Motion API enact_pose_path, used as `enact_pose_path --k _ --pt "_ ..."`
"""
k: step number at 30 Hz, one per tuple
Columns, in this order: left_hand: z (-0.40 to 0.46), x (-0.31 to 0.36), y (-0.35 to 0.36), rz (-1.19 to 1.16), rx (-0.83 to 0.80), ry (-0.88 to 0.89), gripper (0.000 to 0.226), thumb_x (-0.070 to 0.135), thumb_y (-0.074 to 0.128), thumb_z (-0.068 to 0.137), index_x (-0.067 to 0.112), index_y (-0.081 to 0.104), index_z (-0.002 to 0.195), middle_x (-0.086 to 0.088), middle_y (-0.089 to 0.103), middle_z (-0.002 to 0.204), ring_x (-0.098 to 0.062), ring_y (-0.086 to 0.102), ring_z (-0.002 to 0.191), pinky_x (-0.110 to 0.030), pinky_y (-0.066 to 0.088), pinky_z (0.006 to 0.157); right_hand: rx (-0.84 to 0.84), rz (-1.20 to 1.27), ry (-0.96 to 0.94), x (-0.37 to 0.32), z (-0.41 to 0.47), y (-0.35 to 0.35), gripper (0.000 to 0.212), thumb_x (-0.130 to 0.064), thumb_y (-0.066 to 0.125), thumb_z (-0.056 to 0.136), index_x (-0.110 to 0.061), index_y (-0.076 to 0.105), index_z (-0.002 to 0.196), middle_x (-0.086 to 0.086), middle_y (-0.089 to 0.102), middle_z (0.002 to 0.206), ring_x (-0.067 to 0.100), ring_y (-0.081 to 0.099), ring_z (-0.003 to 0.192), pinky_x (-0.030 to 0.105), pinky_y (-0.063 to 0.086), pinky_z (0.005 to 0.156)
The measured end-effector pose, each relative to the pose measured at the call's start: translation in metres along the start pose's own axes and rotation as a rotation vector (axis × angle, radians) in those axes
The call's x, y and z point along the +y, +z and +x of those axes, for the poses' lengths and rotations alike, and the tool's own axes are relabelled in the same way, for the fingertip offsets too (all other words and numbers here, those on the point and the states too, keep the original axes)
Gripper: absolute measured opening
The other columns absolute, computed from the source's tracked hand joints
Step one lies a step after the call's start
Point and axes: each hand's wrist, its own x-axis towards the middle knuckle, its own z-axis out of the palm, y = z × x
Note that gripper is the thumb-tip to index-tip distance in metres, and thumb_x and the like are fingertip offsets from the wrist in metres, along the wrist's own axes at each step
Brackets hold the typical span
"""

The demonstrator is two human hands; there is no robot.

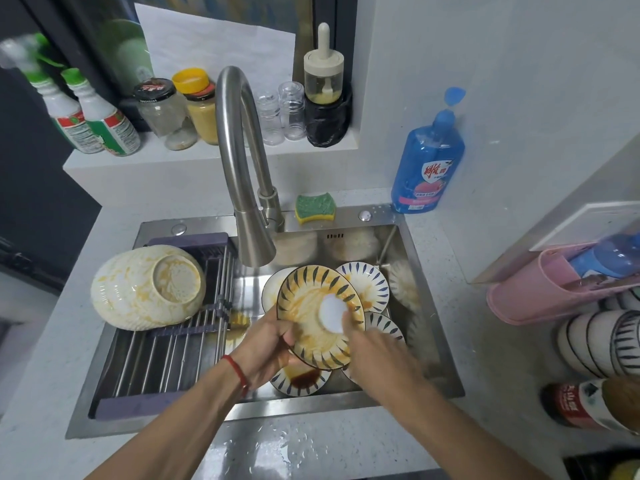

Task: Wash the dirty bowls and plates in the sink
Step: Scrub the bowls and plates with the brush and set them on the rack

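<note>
Over the steel sink, my left hand grips the left rim of a tilted, blue-striped plate smeared with orange sauce. My right hand presses a white sponge against the plate's face, fingers over its lower edge. Several more dirty striped plates lie below in the basin; one holds dark sauce. Two stained white bowls sit upside down, stacked, on the drying rack across the sink's left half.
The faucet arches over the basin, its head just above the plate. A green-yellow sponge and blue soap bottle stand behind the sink. Jars and spray bottles line the back ledge. Stacked striped bowls and a pink holder sit at right.
</note>
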Motion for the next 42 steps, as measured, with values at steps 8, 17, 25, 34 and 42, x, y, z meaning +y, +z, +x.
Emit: enact_pose_path --k 8,17,25,34,42 --pt "0.002 -0.002 0.003 0.016 -0.004 0.005 0.083 -0.013 0.048 0.055 -0.007 0.047 0.138 -0.021 0.069 0.108 -0.046 0.071 0.095 -0.065 0.061 0.066 -0.065 0.064 0.023 0.013 -0.006 0.016 0.071 -0.013 0.049 0.102 -0.019 0.011 0.162 0.005 0.062 0.096 0.025 0.06 0.081 0.036 0.04 0.066" --pt "0.005 -0.006 -0.023 0.068 0.244 -0.025 0.038 -0.005 0.048 0.101 0.007 0.053 0.137 -0.01 0.074 0.086 -0.025 0.07 0.067 -0.037 0.062 0.058 0.085 0.347 0.038 0.049 0.005 0.018 0.048 -0.031 0.059 0.101 -0.038 0.051 0.148 -0.006 0.066 0.09 0.008 0.058 0.072 0.018 0.039 0.057" --pt "-0.006 0.012 -0.014 -0.158 0.051 -0.294 0.047 -0.008 0.036 0.094 0.001 0.054 0.137 -0.034 0.066 0.125 -0.053 0.072 0.095 -0.053 0.064 0.061 0.19 0.725 -0.066 0.056 0.021 0.019 0.069 -0.014 0.09 0.076 -0.024 0.061 0.138 -0.014 0.055 0.137 0.001 0.058 0.103 0.006 0.047 0.086" --pt "0.012 0.012 0.017 0.054 0.391 0.085 0.042 0.048 0.041 0.105 0.018 0.067 0.117 -0.016 0.07 0.12 -0.028 0.067 0.105 -0.049 0.056 0.094 0.311 1.022 0.11 0.052 0.029 0.009 0.035 -0.029 0.09 0.077 -0.033 0.066 0.102 -0.011 0.074 0.078 -0.004 0.069 0.074 0.013 0.053 0.061" --pt "0.017 0.01 0.032 0.532 0.31 0.351 0.049 0.011 0.097 0.065 0.017 0.074 0.107 0.005 0.08 0.097 -0.017 0.077 0.092 -0.033 0.063 0.078 0.12 1.271 0.299 0.057 0.037 0.014 0.02 -0.034 0.071 0.096 -0.019 0.065 0.107 0.015 0.074 0.082 0.002 0.049 0.041 0.022 0.038 0.041"
